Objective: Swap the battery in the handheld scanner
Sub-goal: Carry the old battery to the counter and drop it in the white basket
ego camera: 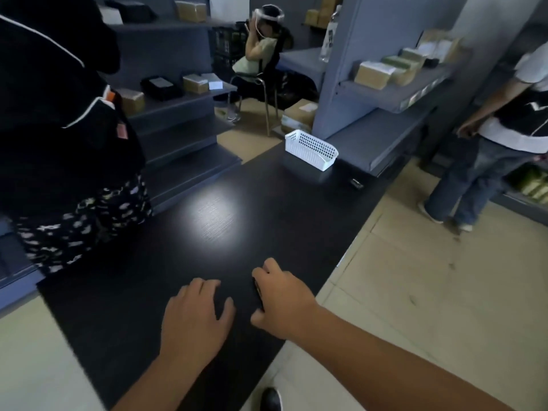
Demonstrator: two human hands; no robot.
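A dark handheld scanner (258, 293) lies on the black table (184, 250) near its front edge, mostly hidden under my right hand (281, 301), whose fingers curl around it. My left hand (195, 315) rests flat on the table just left of the scanner, fingers spread, holding nothing. A small dark object (355, 183), possibly a battery, lies far off near the table's right edge, beside a white perforated basket (311, 149).
A person in dark clothes (68, 143) stands close at the table's left side. Another person (489, 143) stands on the floor to the right. A third sits on a chair (261, 63) behind. Shelves with cardboard boxes (385, 72) flank the aisle.
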